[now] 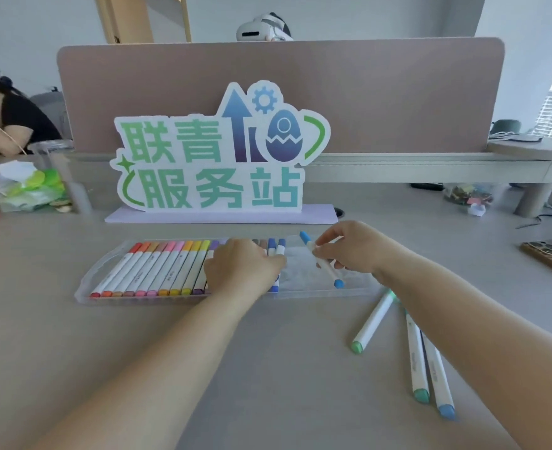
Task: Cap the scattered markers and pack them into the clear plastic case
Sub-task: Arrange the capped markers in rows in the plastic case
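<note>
My right hand (349, 246) pinches a blue marker (330, 273) over the case (300, 277); my left hand (242, 267) rests, fingers loose, on packed markers (157, 271).

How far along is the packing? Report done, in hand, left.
Done: a row of capped markers fills the left part of the case. In hand: the right hand holds a blue marker over the bare right part; the left hand rests on the row. Left: three markers on the table.

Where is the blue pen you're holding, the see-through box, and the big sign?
Blue marker (330, 272): head view, white barrel near its lower cap.
Clear case (88, 280): head view, left end rim.
Sign (216, 190): head view, front face.
</note>
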Motion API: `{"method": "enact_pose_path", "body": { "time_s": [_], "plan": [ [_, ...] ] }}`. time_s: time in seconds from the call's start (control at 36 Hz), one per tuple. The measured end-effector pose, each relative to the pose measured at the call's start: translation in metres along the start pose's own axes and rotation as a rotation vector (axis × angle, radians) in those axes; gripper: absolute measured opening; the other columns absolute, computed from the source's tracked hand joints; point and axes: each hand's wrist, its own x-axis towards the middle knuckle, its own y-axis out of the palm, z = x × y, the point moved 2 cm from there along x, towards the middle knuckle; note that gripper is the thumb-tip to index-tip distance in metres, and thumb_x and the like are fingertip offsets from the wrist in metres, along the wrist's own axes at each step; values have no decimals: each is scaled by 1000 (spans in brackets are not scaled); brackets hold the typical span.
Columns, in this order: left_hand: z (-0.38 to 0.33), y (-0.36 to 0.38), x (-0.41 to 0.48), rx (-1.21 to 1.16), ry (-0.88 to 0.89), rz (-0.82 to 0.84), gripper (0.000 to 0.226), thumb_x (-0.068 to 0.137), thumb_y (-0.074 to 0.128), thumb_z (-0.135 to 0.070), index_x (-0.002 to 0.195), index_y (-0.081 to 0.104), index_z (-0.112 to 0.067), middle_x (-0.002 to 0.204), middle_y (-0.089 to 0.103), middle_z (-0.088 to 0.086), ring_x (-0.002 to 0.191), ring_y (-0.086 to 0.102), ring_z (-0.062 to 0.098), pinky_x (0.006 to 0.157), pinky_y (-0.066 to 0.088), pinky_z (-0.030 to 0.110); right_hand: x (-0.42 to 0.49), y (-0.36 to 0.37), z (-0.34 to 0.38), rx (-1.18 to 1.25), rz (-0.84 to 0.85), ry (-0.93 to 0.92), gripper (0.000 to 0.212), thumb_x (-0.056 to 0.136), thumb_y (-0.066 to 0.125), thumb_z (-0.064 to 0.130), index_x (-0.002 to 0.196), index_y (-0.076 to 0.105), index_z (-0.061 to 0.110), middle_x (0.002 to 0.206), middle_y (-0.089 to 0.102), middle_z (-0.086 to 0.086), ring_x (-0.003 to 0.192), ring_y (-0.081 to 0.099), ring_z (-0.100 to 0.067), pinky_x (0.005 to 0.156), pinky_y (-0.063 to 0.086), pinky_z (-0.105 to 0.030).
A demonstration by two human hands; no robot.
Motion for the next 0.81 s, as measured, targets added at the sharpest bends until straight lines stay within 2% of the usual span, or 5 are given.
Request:
{"method": "enact_pose_path", "body": {
  "time_s": [0.22, 0.36, 0.47, 0.56, 0.81],
  "plan": [
    [5, -2, 13, -14, 7, 106, 43, 75, 63, -54, 67, 69, -13, 42, 43, -5, 53, 45, 18, 57, 33, 26, 11, 11, 7, -49, 17, 1, 17, 87, 63, 29, 100, 64, 17, 93, 69, -2, 74, 58, -11, 70, 47, -25],
    [11, -8, 19, -21, 268, 124, 14, 84, 62, -44, 88, 68, -31, 103, 58, -11, 98, 55, 13, 85, 45, 31, 14, 16, 7, -52, 24, 0, 16, 87, 64, 28, 99, 63, 18, 88, 68, 1, 69, 57, -8, 61, 45, -20],
    [11, -8, 17, 166, 464, 236, 33, 95, 48, -40, 127, 54, -39, 143, 41, -22, 132, 37, 10, 108, 29, 33, 15, 19, 5, -55, 6, -6, 13, 87, 63, 30, 94, 64, 19, 92, 69, -2, 72, 58, -12, 61, 45, -22],
    [14, -4, 16, 271, 509, 320, 38, 99, 36, -43, 136, 43, -43, 152, 26, -23, 141, 22, 6, 115, 15, 40, 16, 22, 2, -59, -1, 8, 15, 85, 64, 36, 91, 63, 22, 90, 70, -3, 74, 60, -16, 67, 50, -29],
    [16, -2, 13, 234, 502, 359, 41, 98, 36, -46, 138, 40, -44, 148, 33, -22, 138, 27, 7, 113, 23, 45, 15, 21, 0, -11, -19, 14, 16, 87, 64, 37, 93, 62, 23, 85, 69, -1, 71, 58, -15, 64, 49, -29]
  ]
}}
